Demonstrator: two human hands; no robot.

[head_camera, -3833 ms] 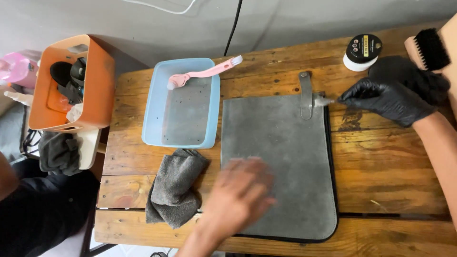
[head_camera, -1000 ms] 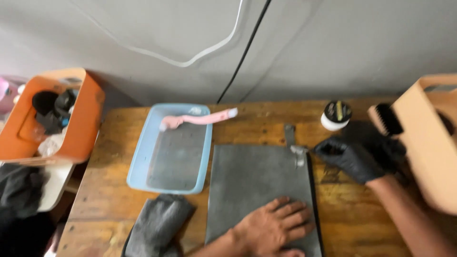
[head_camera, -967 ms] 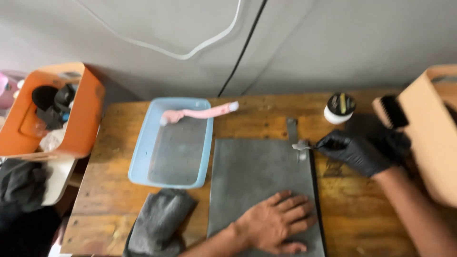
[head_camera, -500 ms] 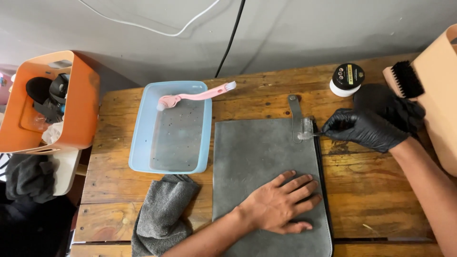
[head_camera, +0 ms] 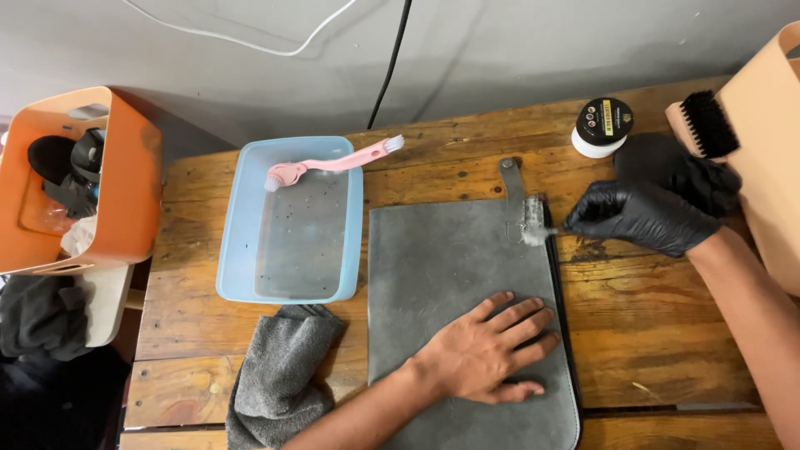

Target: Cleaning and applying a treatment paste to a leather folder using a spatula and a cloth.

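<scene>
A flat grey suede bag (head_camera: 450, 267) lies on the wooden table (head_camera: 667, 333). My left hand (head_camera: 487, 354), bare, presses flat on its lower right part with fingers spread. My right hand (head_camera: 642, 212), in a black glove, pinches a small brush (head_camera: 537, 236) whose pale tip touches the bag's metal clasp and strap (head_camera: 517, 200) at the upper right edge.
A light blue tray (head_camera: 242, 250) with water has a pink brush (head_camera: 333, 162) across its far rim. A grey cloth (head_camera: 279, 379) lies below it. An orange bin (head_camera: 125, 179) stands at the left, a small black-lidded jar (head_camera: 602, 125) and a black bristle brush (head_camera: 708, 125) at the right.
My left hand has moved from sweeping the bag's lower middle to resting flat on its lower right. The gloved right hand stays at the clasp with the small brush. The camera shifted.
</scene>
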